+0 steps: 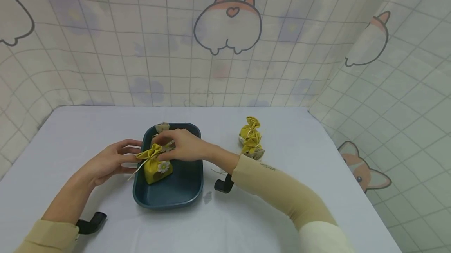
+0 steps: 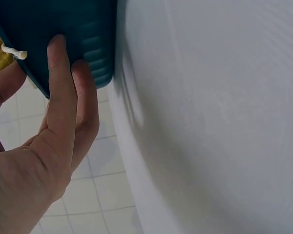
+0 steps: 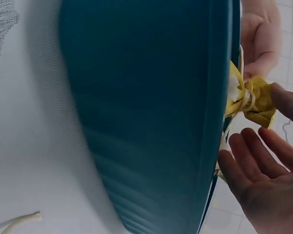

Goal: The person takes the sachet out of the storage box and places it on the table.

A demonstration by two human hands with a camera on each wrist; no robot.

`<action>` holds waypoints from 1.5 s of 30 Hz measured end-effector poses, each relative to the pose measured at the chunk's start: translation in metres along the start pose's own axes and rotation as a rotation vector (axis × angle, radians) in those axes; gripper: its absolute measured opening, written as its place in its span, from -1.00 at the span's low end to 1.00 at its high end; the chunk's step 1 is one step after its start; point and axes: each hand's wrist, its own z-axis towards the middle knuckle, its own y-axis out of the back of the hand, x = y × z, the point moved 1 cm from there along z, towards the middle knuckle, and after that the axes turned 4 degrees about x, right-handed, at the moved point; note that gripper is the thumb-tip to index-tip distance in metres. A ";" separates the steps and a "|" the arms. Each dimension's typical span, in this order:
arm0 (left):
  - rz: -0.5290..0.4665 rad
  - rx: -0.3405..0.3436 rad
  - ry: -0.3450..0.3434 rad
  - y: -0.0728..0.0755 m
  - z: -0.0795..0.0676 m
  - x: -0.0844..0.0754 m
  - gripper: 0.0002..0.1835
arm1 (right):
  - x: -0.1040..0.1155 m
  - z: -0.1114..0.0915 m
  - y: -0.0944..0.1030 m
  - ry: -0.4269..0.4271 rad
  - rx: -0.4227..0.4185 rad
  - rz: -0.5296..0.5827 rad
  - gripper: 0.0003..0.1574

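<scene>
A dark teal tray stands on the white table with a yellow drawstring pouch at its left side, a white flower on the front. Above that pouch, my right hand reaches in from the right. In the right wrist view its thumb and index fingertip meet the gathered yellow top, while the other fingers spread near the rim. My left hand is at the tray's left wall, its extended fingers against the outside and one fingertip near the pouch's cord end. A beige patterned pouch top shows at the tray's back, partly hidden.
Right of the tray, yellow pouches sit together on the table, partly behind my right forearm. Black wrist-worn pieces hang under both wrists. A tiled-pattern curtain with cartoon animals closes off the back and right.
</scene>
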 end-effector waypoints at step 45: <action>-0.027 0.010 -0.001 0.000 0.001 -0.001 -0.28 | -0.007 0.000 -0.019 0.067 -0.005 0.002 -0.71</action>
